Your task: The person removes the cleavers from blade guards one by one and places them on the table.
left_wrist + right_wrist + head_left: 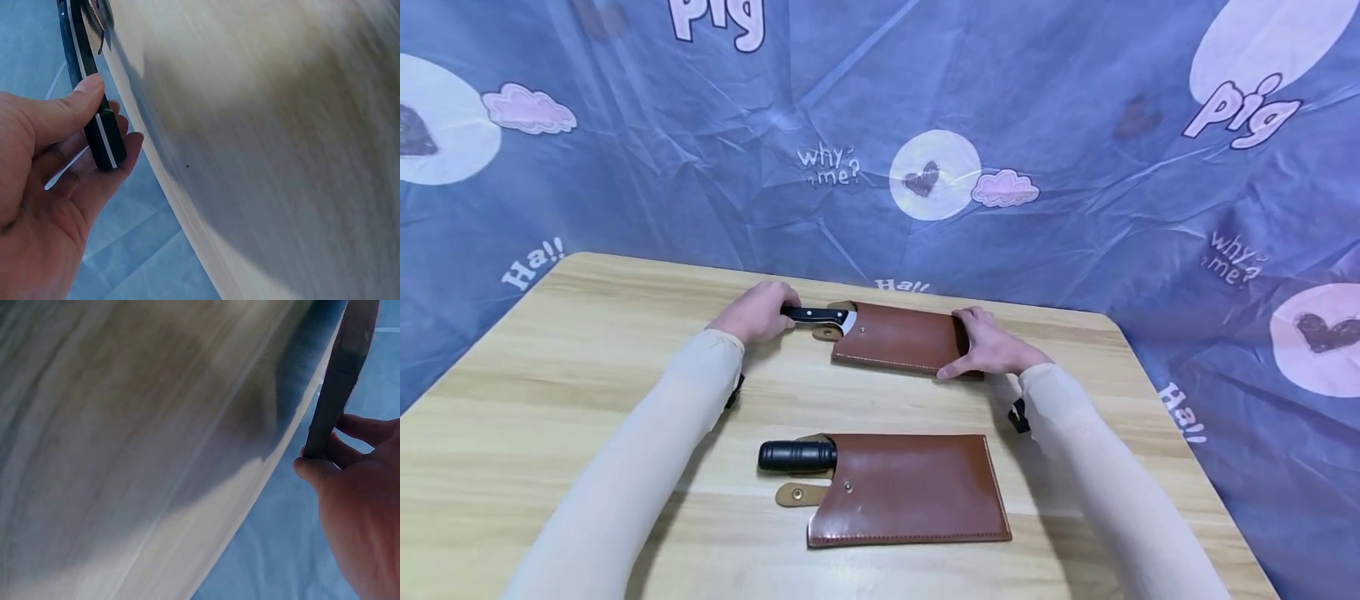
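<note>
A: What lies nearest on the pale wooden table (550, 392)?

B: A flat brown leather sheath with stitched edges (913, 490), lying near the front edge. A round black handle (797, 456) sticks out of its left end, and a small tan strap with a snap (797, 495) lies just below that handle. No hand touches it.

A: And beyond it?

B: A second brown leather sheath (898, 337) lies farther back, close to the far edge. The black knife handle with a pale line along its spine (812, 315) juts out of its left end, with a sliver of bright blade showing at the sheath's mouth.

A: Where are the hands?

B: The left hand (758, 312) is at the left of that far sheath, its thumb and curled fingers closed round the end of the black knife handle; the left wrist view shows the thumb (69, 112) pressed on the side. The right hand (992, 343) is at the sheath's right end, thumb on the near edge and fingers over the far edge, pinching the leather. So the knife sits between the two hands, mostly inside the sheath.

A: Any writing?

B: On the blue printed cloth backdrop (1075, 125) behind the table: "pig", "why? me?" and "Ha!!", beside pink clouds and pale circles with dark hearts.
</note>
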Action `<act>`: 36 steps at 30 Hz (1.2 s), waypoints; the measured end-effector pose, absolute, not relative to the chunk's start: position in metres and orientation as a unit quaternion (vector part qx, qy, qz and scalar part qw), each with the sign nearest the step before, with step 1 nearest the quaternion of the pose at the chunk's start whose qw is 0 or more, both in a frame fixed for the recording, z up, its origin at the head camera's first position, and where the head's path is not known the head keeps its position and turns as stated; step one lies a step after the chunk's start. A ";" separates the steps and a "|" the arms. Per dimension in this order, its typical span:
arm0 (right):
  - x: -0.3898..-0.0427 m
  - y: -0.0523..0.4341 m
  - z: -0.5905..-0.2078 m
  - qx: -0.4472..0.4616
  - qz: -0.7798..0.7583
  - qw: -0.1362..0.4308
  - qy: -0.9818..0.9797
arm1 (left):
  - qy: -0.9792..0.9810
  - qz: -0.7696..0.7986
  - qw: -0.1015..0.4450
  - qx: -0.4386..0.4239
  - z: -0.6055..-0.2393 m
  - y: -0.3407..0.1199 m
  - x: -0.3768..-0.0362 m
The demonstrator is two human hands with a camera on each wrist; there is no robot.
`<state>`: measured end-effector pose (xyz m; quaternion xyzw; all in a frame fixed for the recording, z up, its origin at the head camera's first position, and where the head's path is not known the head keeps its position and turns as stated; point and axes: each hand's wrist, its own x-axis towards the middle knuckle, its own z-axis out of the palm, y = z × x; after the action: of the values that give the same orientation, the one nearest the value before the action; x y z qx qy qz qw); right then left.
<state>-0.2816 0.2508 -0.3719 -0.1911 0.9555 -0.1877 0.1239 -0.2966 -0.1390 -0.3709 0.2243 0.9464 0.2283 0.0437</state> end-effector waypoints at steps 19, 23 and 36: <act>-0.280 0.266 -0.362 -0.189 -0.194 0.129 0.954 | 0.946 0.224 0.042 0.229 -0.364 -0.138 -0.298; -0.282 0.267 -0.361 -0.195 -0.186 0.131 0.954 | 0.946 0.225 0.045 0.227 -0.365 -0.139 -0.298; -0.278 0.273 -0.363 -0.192 -0.188 0.125 0.955 | 0.945 0.238 0.042 0.221 -0.366 -0.145 -0.296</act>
<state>-0.2779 0.2726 -0.3631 -0.1916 0.9551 -0.1881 0.1252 -0.2962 -0.1448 -0.3660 0.2214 0.9447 0.2382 0.0418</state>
